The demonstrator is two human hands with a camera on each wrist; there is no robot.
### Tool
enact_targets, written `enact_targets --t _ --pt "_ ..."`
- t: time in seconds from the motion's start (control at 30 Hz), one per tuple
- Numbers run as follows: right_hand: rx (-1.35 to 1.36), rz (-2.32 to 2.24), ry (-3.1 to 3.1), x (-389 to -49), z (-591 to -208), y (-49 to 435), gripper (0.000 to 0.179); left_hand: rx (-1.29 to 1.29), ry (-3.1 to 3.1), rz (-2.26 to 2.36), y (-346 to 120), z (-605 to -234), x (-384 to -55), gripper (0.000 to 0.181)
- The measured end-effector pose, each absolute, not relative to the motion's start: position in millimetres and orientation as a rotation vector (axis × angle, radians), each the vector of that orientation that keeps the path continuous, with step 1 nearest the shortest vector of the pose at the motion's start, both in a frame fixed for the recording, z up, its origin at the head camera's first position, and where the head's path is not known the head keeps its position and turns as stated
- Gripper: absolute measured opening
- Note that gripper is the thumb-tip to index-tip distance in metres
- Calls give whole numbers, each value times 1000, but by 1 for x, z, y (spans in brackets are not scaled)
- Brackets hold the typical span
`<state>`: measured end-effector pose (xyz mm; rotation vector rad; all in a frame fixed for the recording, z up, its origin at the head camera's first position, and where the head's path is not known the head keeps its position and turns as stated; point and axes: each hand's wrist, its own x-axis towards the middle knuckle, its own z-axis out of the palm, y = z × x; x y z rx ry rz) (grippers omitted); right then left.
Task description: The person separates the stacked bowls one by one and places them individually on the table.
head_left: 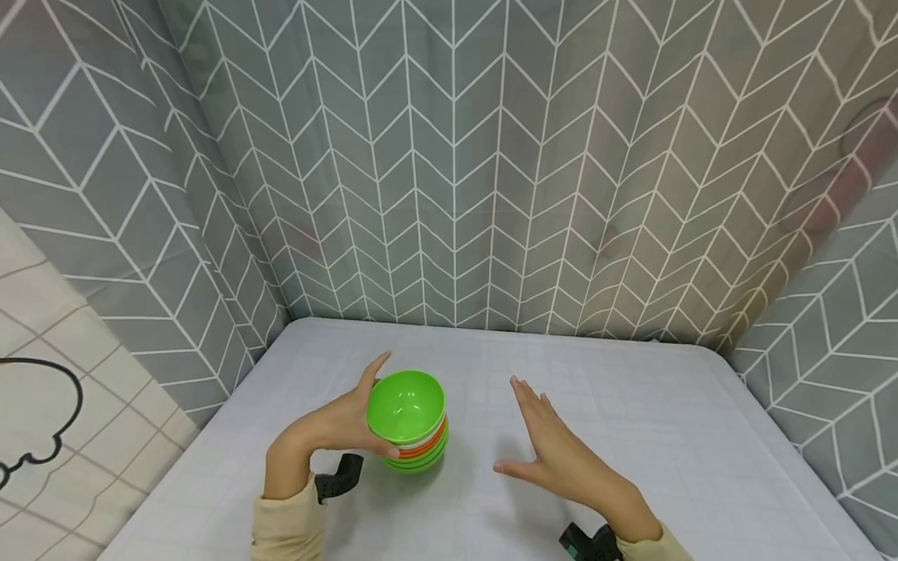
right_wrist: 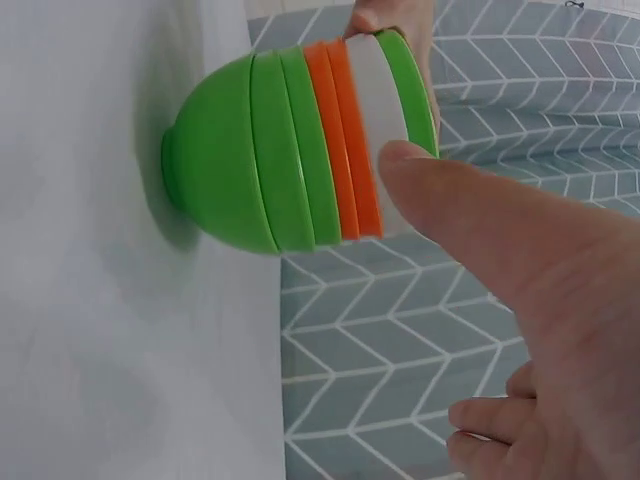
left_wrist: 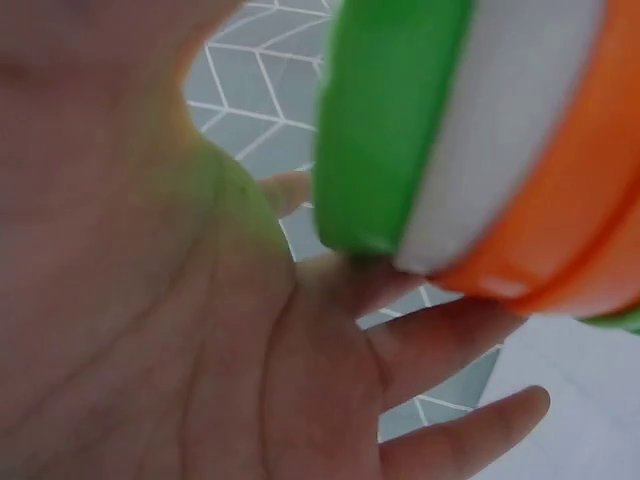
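Observation:
A nested stack of bowls (right_wrist: 285,150) stands upright on the white-covered table; green, orange and white bands show along its side. Its top bowl (head_left: 405,407) is green and has nothing in it. My left hand (head_left: 344,421) holds the stack near the rim, thumb on the near side and fingers round the left and far side. Close up in the left wrist view, the fingers (left_wrist: 440,345) lie against the white and orange bowls (left_wrist: 560,170). To the right, apart from the stack, my right hand (head_left: 557,452) hovers with fingers extended and thumb spread, holding nothing.
The table (head_left: 673,436) has a white quilted cover. Grey curtains (head_left: 477,171) with a white chevron pattern hang behind it and at both sides. At the far left is a pale surface (head_left: 56,405) with a grid and a black outline drawing.

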<state>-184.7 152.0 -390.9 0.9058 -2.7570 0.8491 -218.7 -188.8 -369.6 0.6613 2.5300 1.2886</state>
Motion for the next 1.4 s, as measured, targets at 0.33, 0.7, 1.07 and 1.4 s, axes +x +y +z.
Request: enact_targets --t 0.33,0.7,1.07,1.4 --pt "999 866 -2734 -201 -388 111 114 750 2462 1263 -201 -381 -227 113" --pt "1064 922 -2711 -213 -383 69 118 860 2417 1299 -204 -388 -232 105" --pt "1011 958 -2730 -221 -382 46 116 850 2436 1285 -203 -389 -233 105" --pt "873 954 -2812 -220 -379 31 129 828 2484 1249 -203 -388 -233 105"
